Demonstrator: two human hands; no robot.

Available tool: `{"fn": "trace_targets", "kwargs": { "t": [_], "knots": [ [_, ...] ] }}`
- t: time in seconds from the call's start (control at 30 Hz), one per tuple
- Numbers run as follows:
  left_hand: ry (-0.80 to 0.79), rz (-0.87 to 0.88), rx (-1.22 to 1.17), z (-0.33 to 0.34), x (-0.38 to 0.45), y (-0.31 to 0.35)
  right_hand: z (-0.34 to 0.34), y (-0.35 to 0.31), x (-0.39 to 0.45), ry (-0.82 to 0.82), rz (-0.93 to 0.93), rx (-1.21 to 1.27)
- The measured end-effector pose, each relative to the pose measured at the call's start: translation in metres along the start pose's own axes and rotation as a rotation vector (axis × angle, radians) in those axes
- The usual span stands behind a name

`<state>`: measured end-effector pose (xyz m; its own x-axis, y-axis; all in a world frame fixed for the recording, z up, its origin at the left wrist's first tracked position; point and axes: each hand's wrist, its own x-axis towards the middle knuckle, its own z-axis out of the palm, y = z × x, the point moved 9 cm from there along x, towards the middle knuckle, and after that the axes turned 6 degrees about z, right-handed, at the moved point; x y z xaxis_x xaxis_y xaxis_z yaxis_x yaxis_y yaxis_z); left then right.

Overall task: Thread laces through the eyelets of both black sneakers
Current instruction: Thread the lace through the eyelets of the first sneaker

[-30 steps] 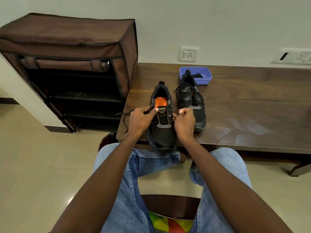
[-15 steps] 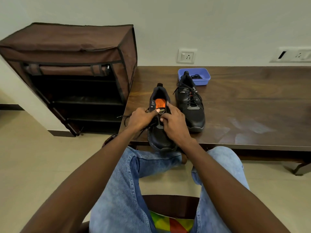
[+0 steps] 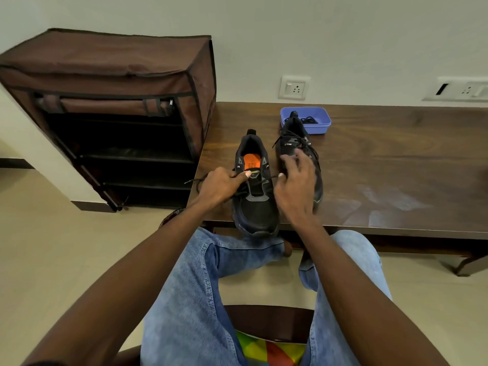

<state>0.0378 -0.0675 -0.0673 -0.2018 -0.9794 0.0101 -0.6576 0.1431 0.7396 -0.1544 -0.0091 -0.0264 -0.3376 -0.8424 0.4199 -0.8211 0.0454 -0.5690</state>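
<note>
Two black sneakers stand on the wooden table [image 3: 396,165]. The left sneaker [image 3: 254,210], with an orange insole, sits at the table's front edge, toe toward me. My left hand [image 3: 220,187] grips the black lace [image 3: 265,179] at that shoe's left side, and a loose tail hangs off to the left. My right hand [image 3: 297,190] pinches the lace's other end between thumb and forefinger to the right of the shoe, the other fingers spread. That hand partly hides the right sneaker [image 3: 294,141], which is laced.
A blue plastic tray [image 3: 322,125] holding a dark lace stands behind the right sneaker near the wall. A brown fabric shoe rack [image 3: 118,107] stands left of the table. My knees in jeans sit under the table's front edge.
My right hand has left the tongue of the left sneaker and moved right, drawing the lace out sideways. My left hand has kept its grip at the shoe's left side.
</note>
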Motion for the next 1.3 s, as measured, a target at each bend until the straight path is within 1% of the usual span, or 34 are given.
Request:
{"fn": "trace_targets", "kwargs": {
  "t": [0.03, 0.1, 0.13, 0.17, 0.27, 0.33, 0.4, 0.5, 0.53, 0.63, 0.7, 0.73, 0.77, 0.83, 0.87, 0.9, 0.97, 1.03, 1.17, 1.23, 1.3],
  "knots": [
    [-0.006, -0.003, -0.021, 0.001, 0.000, 0.000, 0.011, -0.012, -0.004, -0.091, -0.113, 0.003],
    [-0.019, -0.013, -0.026, 0.003, -0.002, 0.000, 0.038, -0.025, -0.018, -0.311, -0.205, -0.032],
    [-0.022, -0.017, -0.025, 0.004, -0.002, 0.000, 0.047, -0.027, -0.023, -0.370, -0.217, -0.062],
    [-0.024, -0.018, -0.022, 0.005, -0.002, 0.000, 0.050, -0.027, -0.025, -0.385, -0.223, -0.084],
    [-0.016, -0.005, -0.021, 0.006, -0.002, 0.001, 0.045, -0.028, -0.018, -0.325, -0.215, -0.098],
    [-0.019, 0.000, -0.023, 0.006, -0.002, 0.001, 0.036, -0.027, -0.012, -0.299, -0.166, -0.041],
    [-0.024, 0.003, -0.023, 0.006, -0.001, 0.002, 0.018, -0.018, -0.005, -0.211, -0.055, 0.035],
    [-0.038, 0.007, -0.033, 0.007, 0.000, 0.005, -0.012, 0.008, 0.004, 0.016, 0.166, 0.144],
    [-0.038, 0.010, -0.029, 0.008, 0.000, 0.007, -0.016, 0.016, 0.005, 0.070, 0.237, 0.181],
    [-0.016, 0.022, 0.019, 0.014, 0.003, 0.016, -0.018, 0.028, 0.003, 0.133, 0.382, 0.253],
    [0.021, 0.028, 0.055, 0.016, 0.004, 0.020, -0.012, 0.031, 0.004, 0.077, 0.406, 0.285],
    [0.045, 0.037, 0.073, 0.016, 0.004, 0.020, -0.009, 0.032, 0.006, 0.035, 0.395, 0.260],
    [0.071, 0.048, 0.085, 0.016, 0.004, 0.021, -0.009, 0.031, 0.008, 0.010, 0.345, 0.209],
    [0.105, 0.064, 0.095, 0.012, 0.005, 0.022, -0.010, 0.015, 0.011, -0.014, 0.124, 0.130],
    [0.101, 0.058, 0.089, 0.012, 0.007, 0.022, -0.006, 0.003, 0.011, -0.055, 0.003, 0.135],
    [0.083, 0.046, 0.080, 0.012, 0.008, 0.020, 0.002, -0.006, 0.008, -0.125, -0.089, 0.132],
    [0.048, 0.041, 0.064, 0.013, 0.009, 0.018, 0.027, -0.016, 0.000, -0.293, -0.176, 0.042],
    [0.054, 0.063, 0.081, 0.011, 0.009, 0.018, 0.049, -0.012, -0.005, -0.413, -0.167, -0.043],
    [0.064, 0.083, 0.132, 0.009, 0.008, 0.023, 0.055, -0.014, -0.005, -0.418, -0.129, 0.079],
    [0.063, 0.068, 0.108, 0.008, 0.010, 0.024, 0.051, -0.010, -0.004, -0.429, -0.041, 0.133],
    [0.060, 0.067, 0.098, 0.007, 0.012, 0.028, 0.045, 0.002, 0.001, -0.401, 0.112, 0.227]
  ]
}}
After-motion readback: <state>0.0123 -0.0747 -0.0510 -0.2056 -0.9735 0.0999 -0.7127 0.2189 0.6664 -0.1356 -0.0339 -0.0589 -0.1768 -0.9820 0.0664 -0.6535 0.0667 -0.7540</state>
